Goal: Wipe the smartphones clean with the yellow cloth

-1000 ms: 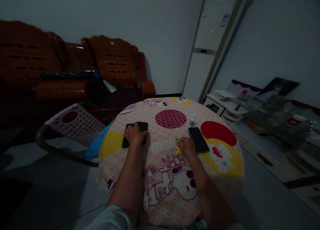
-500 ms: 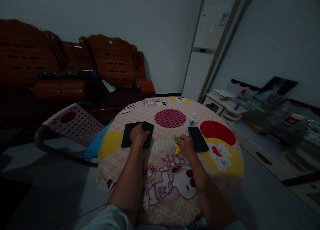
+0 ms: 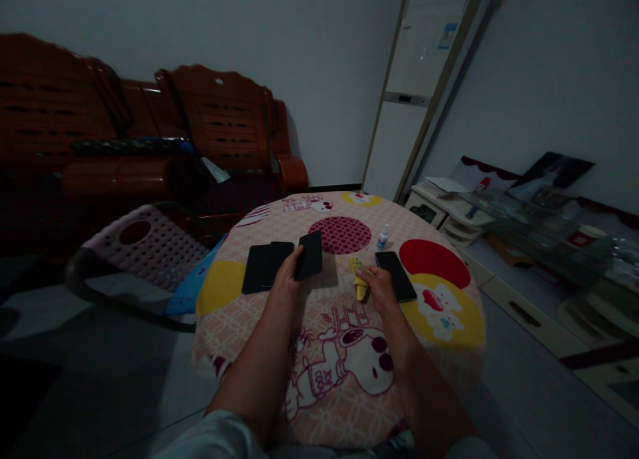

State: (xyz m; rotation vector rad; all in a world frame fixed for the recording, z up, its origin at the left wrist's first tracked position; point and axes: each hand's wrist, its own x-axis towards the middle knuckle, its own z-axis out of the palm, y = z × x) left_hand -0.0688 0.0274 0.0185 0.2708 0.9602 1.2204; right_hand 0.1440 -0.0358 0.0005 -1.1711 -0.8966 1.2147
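Left hand [image 3: 285, 281] grips a black phone [image 3: 309, 255] by its long edges, rigid, slick, breakable; right hand [image 3: 380, 287] pinches a soft yellow cloth [image 3: 358, 281].

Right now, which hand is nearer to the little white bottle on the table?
Right. The right hand, holding a yellow cloth, sits just below the bottle; the left hand, lifting a black phone, is farther left.

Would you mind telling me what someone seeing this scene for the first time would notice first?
The round table with its pink cartoon-print cloth fills the middle of the dim room. Above it, the left hand holds a black slab-shaped phone lifted off the cloth, beside two more flat black phones lying to its left. The right hand grips a crumpled yellow cloth next to another black phone.
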